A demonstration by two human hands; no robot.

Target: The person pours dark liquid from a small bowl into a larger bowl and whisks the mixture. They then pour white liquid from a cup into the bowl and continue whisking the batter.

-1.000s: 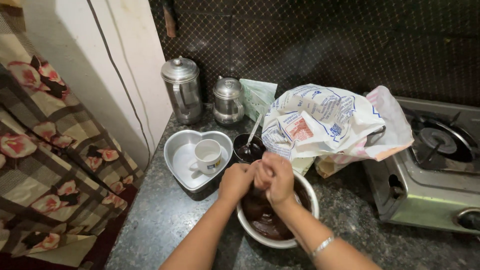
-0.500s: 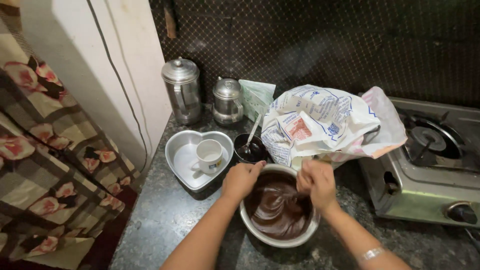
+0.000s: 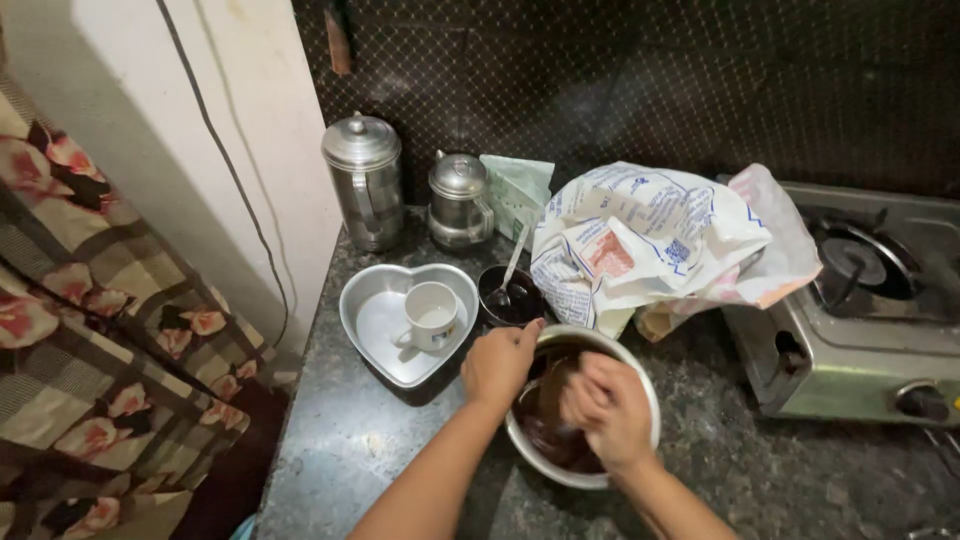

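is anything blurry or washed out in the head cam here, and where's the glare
Head view: the right hand is smeared by motion blur over the bowl; the left hand on the rim is sharper. The white wall at upper left is bright, nearly washed out, while the tiled backsplash is dark. Soft glare sits on the steel canister and heart-shaped pan.

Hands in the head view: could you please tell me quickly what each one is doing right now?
Left hand: gripping the rim of the steel bowl.
Right hand: closed over the bowl's dark batter; what it holds cannot be told.
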